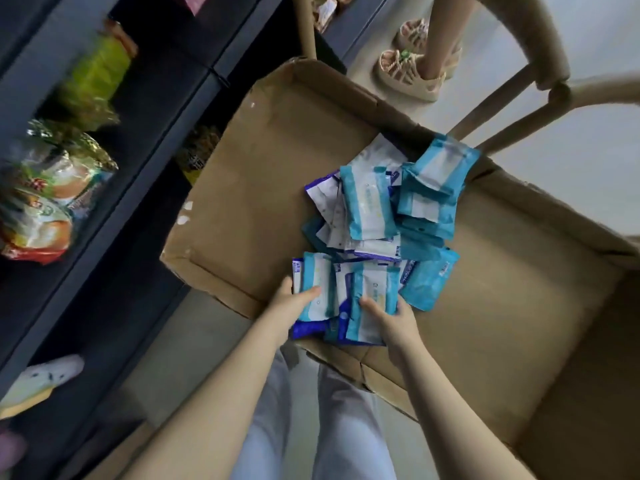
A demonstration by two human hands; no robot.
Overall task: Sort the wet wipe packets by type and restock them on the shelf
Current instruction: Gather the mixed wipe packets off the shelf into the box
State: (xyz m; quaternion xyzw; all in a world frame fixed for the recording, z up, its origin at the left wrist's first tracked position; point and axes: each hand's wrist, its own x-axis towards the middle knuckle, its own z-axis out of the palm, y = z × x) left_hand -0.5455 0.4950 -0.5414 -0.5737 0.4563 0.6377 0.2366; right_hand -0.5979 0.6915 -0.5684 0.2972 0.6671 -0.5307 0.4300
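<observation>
Left hand (294, 303): forearm stretched forward, thumb laid across a light-blue-and-white plastic wipe packet (317, 289), gripping its left edge.
Right hand (394, 323): alongside, thumb and fingers clamped on a second matching packet (372, 299).
Surface: open brown cardboard box (277, 168), flaps spread.
Room: dark shelf unit (138, 168) on the left holding blurred snack bags (52, 188); beige wooden chair legs (502, 109) and sandalled feet (408, 67) beyond.
Packets: heap of blue, white and purple packets (381, 209) mid-box, just beyond both hands.
</observation>
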